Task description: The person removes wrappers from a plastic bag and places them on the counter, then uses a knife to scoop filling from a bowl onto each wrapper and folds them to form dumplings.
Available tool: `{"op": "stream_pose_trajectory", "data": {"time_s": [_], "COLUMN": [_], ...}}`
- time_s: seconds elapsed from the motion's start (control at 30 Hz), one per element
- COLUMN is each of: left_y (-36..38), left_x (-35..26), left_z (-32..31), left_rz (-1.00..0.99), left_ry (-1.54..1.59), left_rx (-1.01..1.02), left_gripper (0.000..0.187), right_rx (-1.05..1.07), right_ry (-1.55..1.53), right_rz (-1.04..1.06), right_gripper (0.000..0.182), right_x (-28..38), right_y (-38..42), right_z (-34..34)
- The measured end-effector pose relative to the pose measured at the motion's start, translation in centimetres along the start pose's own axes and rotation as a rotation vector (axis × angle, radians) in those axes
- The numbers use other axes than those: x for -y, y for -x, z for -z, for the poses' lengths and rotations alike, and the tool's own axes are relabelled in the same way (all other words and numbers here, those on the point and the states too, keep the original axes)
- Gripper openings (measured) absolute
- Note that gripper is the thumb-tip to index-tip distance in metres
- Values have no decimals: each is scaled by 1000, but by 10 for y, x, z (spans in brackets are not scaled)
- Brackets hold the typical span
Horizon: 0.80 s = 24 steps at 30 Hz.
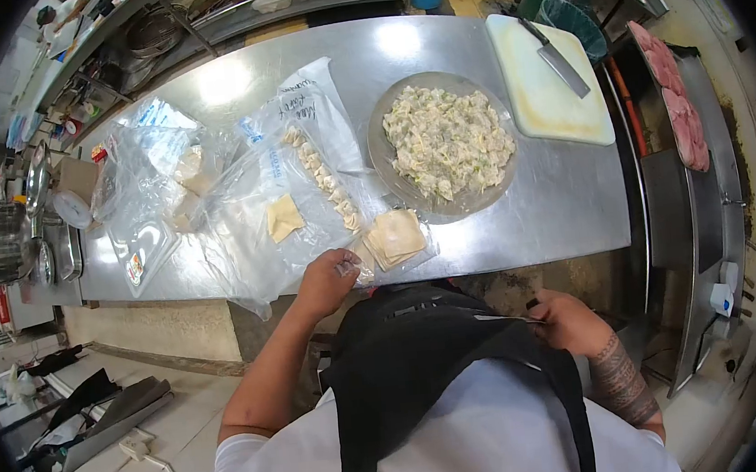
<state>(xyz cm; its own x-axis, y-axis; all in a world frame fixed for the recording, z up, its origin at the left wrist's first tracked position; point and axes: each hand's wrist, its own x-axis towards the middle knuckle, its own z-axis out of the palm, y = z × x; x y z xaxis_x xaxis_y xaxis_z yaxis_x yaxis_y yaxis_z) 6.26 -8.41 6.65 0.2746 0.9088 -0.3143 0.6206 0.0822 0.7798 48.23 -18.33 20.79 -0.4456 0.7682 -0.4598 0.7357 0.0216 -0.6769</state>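
My left hand (328, 279) rests at the near edge of the steel table (538, 213), fingers curled on a clear plastic sheet (252, 238) beside a stack of square dough wrappers (396, 236). A single wrapper (284, 216) lies on that sheet, and a row of folded dumplings (323, 176) runs along it. A round metal tray (385, 109) heaped with folded dumplings (448, 140) stands behind the stack. My right hand (565, 320) is below the table edge at my black apron (425, 358), closed around a thin dark tool.
A white cutting board (546, 104) with a cleaver (556, 57) lies at the far right of the table. Raw meat slabs (676, 97) sit on a side counter. Crumpled plastic bags (156, 165) cover the left; pots (14, 236) stand further left. Buckets (570, 17) stand beyond.
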Motion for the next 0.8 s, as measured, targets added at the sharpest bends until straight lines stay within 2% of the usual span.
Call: {"op": "stream_pose_trajectory", "data": {"time_s": [0.07,0.17,0.27,0.37,0.43,0.47,0.53,0.6,0.67,0.73,0.8], "left_y": [-1,-5,-4,-4,-4,-5,-13,-24,-37,-47,-41], "left_x": [7,13,9,2,-5,-17,-52,-94,-126,-147,-170], "left_z": [-5,-9,-4,1,1,1,5,-1,-14,-29,-47], "left_rz": [-34,-61,-59,-31,-52,-35,-10,-67,-147,-243,-151], "left_ry": [-27,-43,-17,-20,-67,-62,-58,-50,0,98,500], "left_rx": [-27,-46,-45,-45,-51,12,144,269,433,630,831], "left_gripper": [23,24,24,23,20,19,17,15,15,17,19], "right_rx": [82,71,-63,-117,-210,-251,-159,-300,-317,-400,-481], "right_ry": [-223,-774,-1034,-597,-267,-101,-372,-438,-588,-699,-759], "right_rz": [-32,-444,-679,-444,-217,-107,-278,-327,-431,-391,-332], "right_gripper": [14,18,18,13,13,13,14,15,15,16,16], "right_x": [-3,-9,-11,-20,-41,-51,-29,-8,-3,13,26], "right_y": [4,12,11,7,7,8,3,-5,-13,-25,-35], "right_z": [3,-10,-18,-28,-43,-46,-31,-27,-31,-32,-35]}}
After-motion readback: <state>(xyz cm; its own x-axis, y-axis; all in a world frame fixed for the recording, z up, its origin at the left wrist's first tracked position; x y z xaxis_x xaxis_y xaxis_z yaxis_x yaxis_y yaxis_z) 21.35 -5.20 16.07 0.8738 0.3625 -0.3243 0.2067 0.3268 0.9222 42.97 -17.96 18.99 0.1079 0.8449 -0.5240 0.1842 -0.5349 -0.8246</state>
